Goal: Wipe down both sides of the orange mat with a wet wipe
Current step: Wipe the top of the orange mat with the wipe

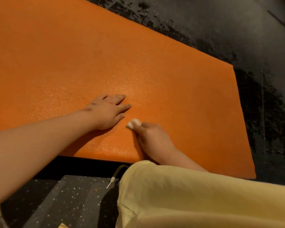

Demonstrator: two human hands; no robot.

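Note:
A large orange mat [72,55] lies flat on a dark speckled floor and fills most of the view. My left hand [108,111] rests palm down on the mat near its front edge, fingers spread a little. Just to its right, my right hand [152,139] presses a small bunched white wet wipe [134,123] against the mat's surface. Only the tip of the wipe shows past my fingers.
Dark speckled floor [262,46] surrounds the mat at the right and back. My pale yellow trouser leg [196,198] covers the lower right, with a drawstring [113,177] hanging by the mat's front edge. A grey speckled floor patch [72,198] lies below.

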